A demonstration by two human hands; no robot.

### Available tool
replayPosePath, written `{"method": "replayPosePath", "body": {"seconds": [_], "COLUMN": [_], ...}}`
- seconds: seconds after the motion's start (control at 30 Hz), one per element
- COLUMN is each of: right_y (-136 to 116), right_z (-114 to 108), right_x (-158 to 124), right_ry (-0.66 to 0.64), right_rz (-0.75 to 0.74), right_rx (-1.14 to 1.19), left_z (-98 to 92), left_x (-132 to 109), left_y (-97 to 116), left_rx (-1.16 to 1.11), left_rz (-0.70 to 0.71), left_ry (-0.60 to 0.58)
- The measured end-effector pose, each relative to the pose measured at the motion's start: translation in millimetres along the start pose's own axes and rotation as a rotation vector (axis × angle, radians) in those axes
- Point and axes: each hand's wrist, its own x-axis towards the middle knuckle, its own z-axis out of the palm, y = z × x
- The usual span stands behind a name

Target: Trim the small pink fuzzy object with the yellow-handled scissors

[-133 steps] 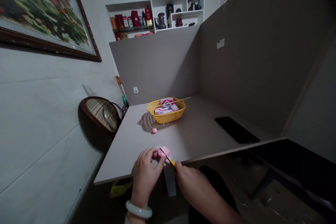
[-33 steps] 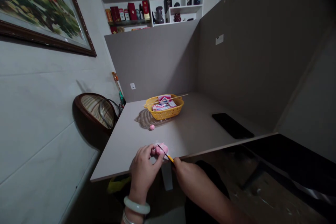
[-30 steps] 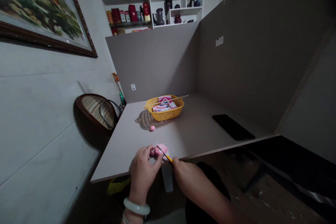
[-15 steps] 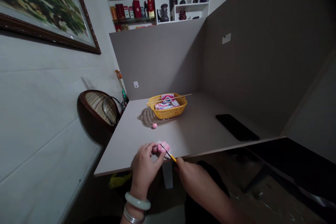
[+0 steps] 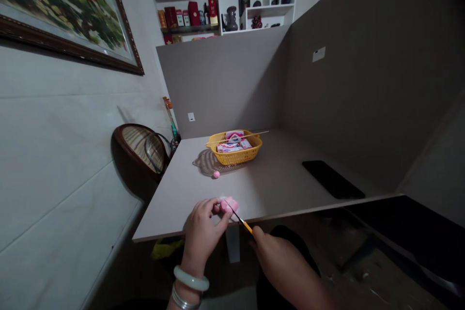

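Note:
My left hand (image 5: 202, 226) pinches a small pink lump (image 5: 228, 205) at the near edge of the grey desk (image 5: 276, 184). A pale green bangle sits on that wrist. My right hand (image 5: 276, 256) grips a thin tool with a yellow handle (image 5: 242, 221). Its dark tip touches the pink lump. A small pink ball (image 5: 216, 174) lies farther up the desk, in front of a yellow basket (image 5: 238, 153).
The yellow basket holds small pink and white packets, with a thin stick lying across its rim. A black phone (image 5: 332, 179) lies at the desk's right. Grey partitions close the back and right sides. A round wooden-framed object (image 5: 140, 155) leans at the left wall.
The view has drifted slightly between frames. Both hands stay at the pink lump, with the tool tip working on it; my right hand has slid a little to the right.

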Motion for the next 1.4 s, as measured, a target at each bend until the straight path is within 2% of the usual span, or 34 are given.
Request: {"method": "replayPosePath", "body": {"seconds": [0.27, 0.47, 0.7, 0.93, 1.1, 1.27, 1.4], "right_y": [-9, 0, -11, 1, -11, -11, -18], "right_z": [-5, 1, -10, 2, -6, -5, -13], "right_x": [16, -4, 14, -1, 16, 22, 17], "right_ry": [0.035, -0.026, 0.001, -0.010, 0.009, 0.028, 0.038], "right_rz": [-0.024, 0.018, -0.013, 0.003, 0.008, -0.005, -0.013], "right_rx": [0.041, 0.014, 0.026, 0.051, 0.061, 0.150, 0.149], "left_z": [1.2, -0.3, 1.7, 0.5, 2.6, 3.4, 3.3], "left_x": [-1, -1, 0, 0, -2, -6, -7], "left_y": [-2, -3, -4, -4, -5, -7, -8], "left_rx": [0.022, 0.005, 0.013, 0.008, 0.038, 0.039, 0.054], "left_rz": [0.000, 0.006, -0.008, 0.035, 0.038, 0.147, 0.182], "left_ry": [0.024, -0.001, 0.005, -0.002, 0.030, 0.082, 0.115]}}
